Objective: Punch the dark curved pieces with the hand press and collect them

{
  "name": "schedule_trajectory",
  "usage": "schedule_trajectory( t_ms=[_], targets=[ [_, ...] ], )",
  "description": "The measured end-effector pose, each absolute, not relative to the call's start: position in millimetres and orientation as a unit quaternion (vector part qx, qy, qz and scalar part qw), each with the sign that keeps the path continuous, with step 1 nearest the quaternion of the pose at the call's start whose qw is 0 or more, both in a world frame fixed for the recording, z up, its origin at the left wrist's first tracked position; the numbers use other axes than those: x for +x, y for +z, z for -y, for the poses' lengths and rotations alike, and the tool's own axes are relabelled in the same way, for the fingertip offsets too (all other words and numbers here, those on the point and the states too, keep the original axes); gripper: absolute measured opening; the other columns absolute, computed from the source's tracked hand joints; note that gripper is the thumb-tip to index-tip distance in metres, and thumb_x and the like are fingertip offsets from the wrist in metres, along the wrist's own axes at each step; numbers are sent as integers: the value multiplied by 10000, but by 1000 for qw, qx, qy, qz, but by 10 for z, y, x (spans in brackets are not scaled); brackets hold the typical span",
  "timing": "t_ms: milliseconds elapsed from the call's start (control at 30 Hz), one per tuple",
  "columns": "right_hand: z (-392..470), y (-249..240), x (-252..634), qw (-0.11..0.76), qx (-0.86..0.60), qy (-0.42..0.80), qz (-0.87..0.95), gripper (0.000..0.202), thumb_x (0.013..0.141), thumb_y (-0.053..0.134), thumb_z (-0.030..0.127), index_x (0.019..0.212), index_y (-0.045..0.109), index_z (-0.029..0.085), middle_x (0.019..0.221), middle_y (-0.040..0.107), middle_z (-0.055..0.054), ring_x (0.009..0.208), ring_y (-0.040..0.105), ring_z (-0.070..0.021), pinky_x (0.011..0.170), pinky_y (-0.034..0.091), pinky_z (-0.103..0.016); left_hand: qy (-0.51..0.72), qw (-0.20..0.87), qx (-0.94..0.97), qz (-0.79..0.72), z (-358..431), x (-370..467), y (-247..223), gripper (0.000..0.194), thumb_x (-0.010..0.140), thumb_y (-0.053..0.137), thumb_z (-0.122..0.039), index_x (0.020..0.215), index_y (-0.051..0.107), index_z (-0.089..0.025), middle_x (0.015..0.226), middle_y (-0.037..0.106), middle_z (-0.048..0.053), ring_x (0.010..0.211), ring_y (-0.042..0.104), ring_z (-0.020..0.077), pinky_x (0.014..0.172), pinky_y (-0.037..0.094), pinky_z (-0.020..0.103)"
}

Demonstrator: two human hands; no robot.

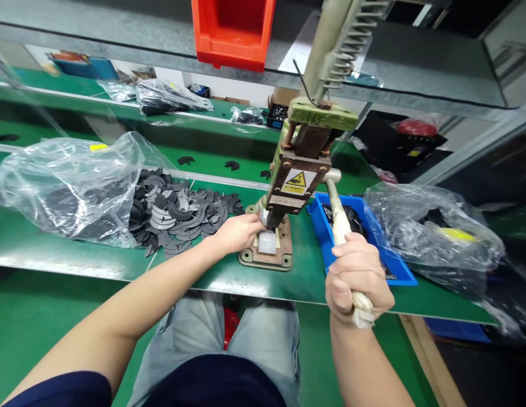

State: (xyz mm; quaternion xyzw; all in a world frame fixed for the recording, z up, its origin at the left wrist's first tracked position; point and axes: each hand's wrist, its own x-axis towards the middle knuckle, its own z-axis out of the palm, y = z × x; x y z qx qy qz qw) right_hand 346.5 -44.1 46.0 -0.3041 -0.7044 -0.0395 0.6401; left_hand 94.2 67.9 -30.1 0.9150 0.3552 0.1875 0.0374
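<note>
A green hand press (297,164) stands on the bench, a yellow warning label on its ram. My right hand (358,277) is wrapped round the press's tape-covered lever (340,217), to the right of the ram. At the press base (285,243), my left hand (241,232) has its fingers pinched together beside the tool under the ram; whatever they hold is hidden. A translucent white block (267,243) sits on the base just in front of the tool. Left of the press lies a heap of dark grey curved pieces (182,212), partly spilling from a clear plastic bag (72,192).
A blue bin (322,226) with dark pieces stands right of the press, next to another clear bag (436,226). Overhead, a grey shelf (97,28) carries an orange bin (233,53). Several bags and a few loose curved pieces (231,165) lie behind.
</note>
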Motion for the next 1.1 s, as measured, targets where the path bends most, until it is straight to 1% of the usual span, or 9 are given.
schedule_trajectory(
  t_ms=[133, 267, 367, 433, 533, 667, 800, 933, 1100],
  targets=[
    [461, 451, 3429, 674, -282, -35, 682, 240, 850, 699, 311, 652, 582, 242, 658, 621, 25, 778, 660, -206, 967, 567, -604, 192, 50, 898, -392, -788, 753, -285, 326, 1060, 475, -256, 1290, 706, -250, 1237, 733, 70, 1146, 691, 212, 971, 572, 333],
    [466, 446, 3404, 683, -280, -32, 674, 270, 864, 706, 324, 648, 571, 236, 642, 605, 18, 779, 652, -205, 974, 558, -607, 162, 14, 868, -469, -1072, 361, -275, 285, 1015, 524, -238, 1187, 747, -196, 1189, 749, 116, 1133, 685, 264, 1040, 532, 416],
    [452, 447, 3374, 692, -282, -34, 664, 272, 862, 709, 333, 650, 562, 247, 629, 590, 19, 753, 637, -212, 957, 556, -619, 97, 12, 889, -447, -1201, 155, -280, 262, 968, 591, -267, 1148, 764, -189, 1180, 754, 131, 1147, 674, 294, 1054, 508, 457],
    [443, 447, 3350, 699, -285, -37, 654, 274, 859, 709, 340, 648, 557, 255, 622, 582, 19, 738, 628, -218, 942, 554, -628, 68, 16, 901, -428, -1211, 131, -290, 320, 935, 645, -321, 1212, 748, -198, 1251, 738, 132, 1189, 652, 312, 1053, 501, 463],
    [439, 448, 3326, 705, -285, -42, 648, 286, 863, 702, 344, 639, 549, 254, 611, 574, 19, 723, 622, -218, 935, 555, -634, 59, 20, 901, -430, -1206, 234, -304, 502, 887, 704, -371, 1360, 675, -207, 1379, 688, 141, 1249, 616, 328, 1068, 486, 460],
    [447, 450, 3332, 700, -289, -45, 652, 294, 866, 695, 353, 636, 545, 249, 616, 573, 22, 721, 619, -209, 942, 555, -626, 27, 27, 904, -426, -1326, 423, -303, 582, 838, 698, -257, 1414, 635, -209, 1419, 675, 142, 1282, 601, 332, 1081, 469, 463],
    [450, 452, 3350, 693, -295, -49, 656, 299, 864, 694, 374, 633, 548, 252, 623, 572, 23, 733, 623, -209, 946, 552, -624, -28, 12, 915, -403, -1534, 509, -283, 530, 852, 626, -179, 1380, 667, -193, 1328, 720, 141, 1222, 642, 315, 1027, 497, 421],
    [438, 448, 3353, 696, -288, -49, 656, 304, 870, 689, 374, 632, 545, 252, 603, 558, 21, 719, 615, -201, 934, 561, -595, -28, 20, 925, -379, -1667, 474, -244, 485, 829, 675, -205, 1313, 711, -195, 1280, 708, 142, 1148, 681, 304, 966, 526, 376],
    [436, 444, 3347, 699, -290, -47, 652, 286, 855, 694, 368, 634, 549, 258, 601, 564, 24, 723, 621, -214, 935, 557, -609, 44, 73, 919, -385, -1572, 306, -62, 221, 912, 616, -249, 1085, 752, -224, 1101, 723, 79, 1040, 707, 240, 884, 527, 297]
  ],
)
